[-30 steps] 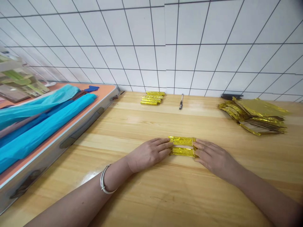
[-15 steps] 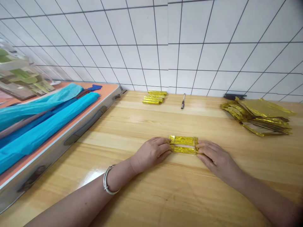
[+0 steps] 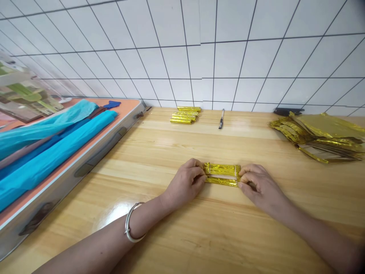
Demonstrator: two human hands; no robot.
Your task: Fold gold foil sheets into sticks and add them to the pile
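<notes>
A sheet of gold foil paper [image 3: 222, 169], folded into a narrow strip, lies on the wooden table [image 3: 176, 236] between my hands. Its folded sides leave a pale gap running along the middle. My left hand [image 3: 189, 180] pinches the strip's left end with the fingers closed. At the opposite end my right hand [image 3: 256, 184] is closed too, thumb and fingertips on the foil edge. The fingers partly hide both ends. Around my left wrist is a silver bangle [image 3: 128, 224].
Several rolled gold foil pieces [image 3: 185, 115] lie near the tiled wall [image 3: 182, 64], beside a pen [image 3: 221, 119]. A stack of gold foil sheets [image 3: 319, 137] is at the right, with a black object [image 3: 288, 111] behind. On the left, a raised orange-topped board [image 3: 125, 108] bears blue wrapped bundles [image 3: 71, 148].
The view has shifted slightly. My right fingers have bent more at the strip's right end, and my left fingers have curled more at the left end. The strip stays in place.
</notes>
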